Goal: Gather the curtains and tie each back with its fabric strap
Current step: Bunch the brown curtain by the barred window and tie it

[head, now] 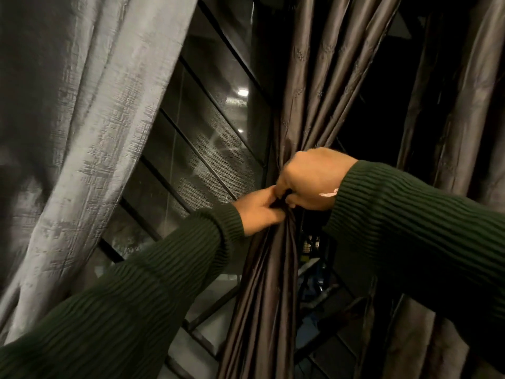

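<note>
Dark curtain cinched at its waist by both hands

The gathered dark curtain (276, 269), before the window grille (207, 149), is clenched by the right hand (311, 179); a dark fold, possibly the strap, is pinched by the left hand (259, 209). If either grip is slackened, the slippery pleats could be spilled.

We see the dark brown satin curtain (297, 110) bunched into tight vertical pleats at its waist — cinched narrow there, fanning above and below. The pale grey textured curtain (82, 127) hangs loose at left — untied.
</note>
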